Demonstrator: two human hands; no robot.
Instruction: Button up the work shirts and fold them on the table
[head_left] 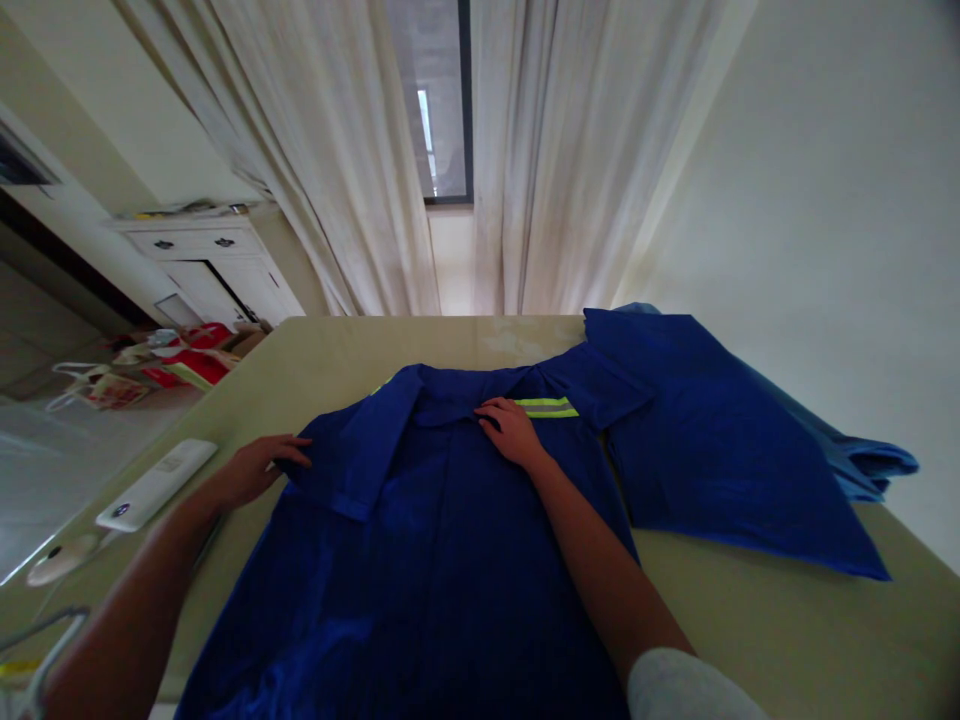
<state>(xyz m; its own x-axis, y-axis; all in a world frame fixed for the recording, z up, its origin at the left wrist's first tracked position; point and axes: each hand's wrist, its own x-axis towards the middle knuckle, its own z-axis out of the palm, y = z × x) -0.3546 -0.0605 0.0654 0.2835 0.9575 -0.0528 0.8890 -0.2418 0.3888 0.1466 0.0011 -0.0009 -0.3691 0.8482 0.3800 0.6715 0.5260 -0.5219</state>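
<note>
Blue garment (375, 590) laid out on bench (337, 345), edge pinched on left side

Garment lies in the middle of the bench, collar end toward the far edge, lower part running out of frame at the bottom. Left hand (259, 468): fingers and thumb pinching the outer edge of a folded flap on its left side. Right hand (514, 432): on the cloth just below the collar opening, fingers slightly parted; can't tell if they pinch any fabric. Yellow-green and grey stripe (547, 408) shows right beside that hand.

To the right, a second blue piece (720, 460) lies on the bench, edge against the garment's shoulder; lighter blue cloth (862, 462) sticks out from under it. Left side of bench: long white device (157, 485), near the left forearm. Behind: pale curtains (330, 130), white cabinet (214, 260), red bags (199, 358).
</note>
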